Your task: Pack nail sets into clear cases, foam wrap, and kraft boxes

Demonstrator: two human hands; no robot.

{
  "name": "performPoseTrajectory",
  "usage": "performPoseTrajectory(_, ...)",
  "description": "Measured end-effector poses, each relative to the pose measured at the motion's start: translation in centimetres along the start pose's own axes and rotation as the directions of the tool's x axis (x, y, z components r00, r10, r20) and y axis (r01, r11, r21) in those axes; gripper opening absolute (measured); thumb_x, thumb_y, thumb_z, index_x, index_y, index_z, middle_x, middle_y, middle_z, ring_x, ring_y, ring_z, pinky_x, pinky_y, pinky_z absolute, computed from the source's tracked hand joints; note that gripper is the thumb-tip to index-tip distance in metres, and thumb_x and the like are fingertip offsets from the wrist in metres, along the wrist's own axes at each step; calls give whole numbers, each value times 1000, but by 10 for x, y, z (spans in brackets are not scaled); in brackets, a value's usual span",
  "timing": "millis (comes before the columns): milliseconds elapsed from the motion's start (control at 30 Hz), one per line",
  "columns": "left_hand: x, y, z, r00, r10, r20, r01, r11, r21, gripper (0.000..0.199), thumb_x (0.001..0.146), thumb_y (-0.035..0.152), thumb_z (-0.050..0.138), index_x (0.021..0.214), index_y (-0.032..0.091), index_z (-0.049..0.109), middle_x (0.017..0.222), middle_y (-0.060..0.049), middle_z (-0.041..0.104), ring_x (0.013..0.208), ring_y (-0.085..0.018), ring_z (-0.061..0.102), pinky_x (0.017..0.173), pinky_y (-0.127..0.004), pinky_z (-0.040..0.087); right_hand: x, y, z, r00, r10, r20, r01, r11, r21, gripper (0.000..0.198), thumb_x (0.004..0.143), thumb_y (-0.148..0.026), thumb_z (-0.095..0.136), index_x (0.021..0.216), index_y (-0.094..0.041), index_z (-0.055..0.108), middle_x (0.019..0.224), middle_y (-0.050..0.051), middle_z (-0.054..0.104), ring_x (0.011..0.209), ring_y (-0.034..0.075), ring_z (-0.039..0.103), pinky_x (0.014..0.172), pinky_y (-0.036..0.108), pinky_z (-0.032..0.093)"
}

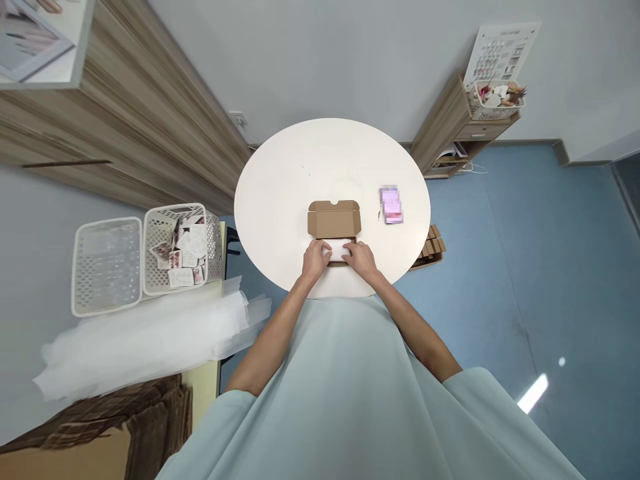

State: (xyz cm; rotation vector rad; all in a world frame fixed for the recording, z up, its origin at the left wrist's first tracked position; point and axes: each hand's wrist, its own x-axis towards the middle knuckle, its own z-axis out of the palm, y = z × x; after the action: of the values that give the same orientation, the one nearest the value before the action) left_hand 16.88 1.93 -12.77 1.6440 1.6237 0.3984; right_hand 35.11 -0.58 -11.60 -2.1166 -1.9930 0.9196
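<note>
Matt cardboard box (334,220), bundle (339,250) of perhaps foam or paper, smooth tabletop (280,193).

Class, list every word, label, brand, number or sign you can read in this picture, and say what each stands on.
No text can be read.
White poster, upper right: print too small.
Pixelated purple-pink item on the table: blurred out.
Cards in the white basket at left: markings too small.
Open cardboard box: no lettering shows.

From my head, the camera looks forward and steeply down over my blue-green top (345,387), far enough off to take in my left hand (316,258), right hand (360,257), white tabletop (300,153) and blue floor (480,267).
</note>
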Motion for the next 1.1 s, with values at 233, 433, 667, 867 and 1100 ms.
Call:
performPoseTrajectory(233,0,-6,9,992,11,124,-22,996,82,21,87,11,62,102,24,68,124,-8,61,106,-28,68,100,-43,54,4,1,9,998,-49,38,54,988,-146,23,100,-20,65,119,-18,77,105,14,72,117,31,61,97,38,48)
performPoseTrajectory(433,2,-4,13,985,26,173,-48,991,126,24,87,9,62,105,24,67,127,-9,58,111,-29,68,100,-42,53,5,-5,12,992,-113,60,124,968,-217,21,102,-14,57,110,-16,76,109,18,73,122,34,55,99,42,46)
performPoseTrajectory(667,0,4,3,993,28,115,-43,990,133,19,92,17,62,107,24,68,123,-10,67,107,-30,70,98,-44,53,2,-7,2,993,-109,-47,101,984,-150,28,103,-24,56,123,-17,75,122,19,65,121,35,52,102,45,48)
performPoseTrajectory(867,29,0,-32,958,-91,-272,70,994,-87,37,98,26,58,134,19,60,142,-16,63,123,-30,67,107,-44,52,34,13,-29,956,67,-286,-5,977,212,54,103,-34,56,152,-12,53,150,21,55,141,33,48,120,47,41)
performPoseTrajectory(1100,56,-3,-49,964,-256,-70,195,861,-470,64,96,20,59,157,17,41,163,-19,50,139,-28,60,114,-42,51,69,21,-36,974,210,-81,-142,852,503,75,98,-40,61,163,-15,35,157,19,57,143,31,57,119,49,47)
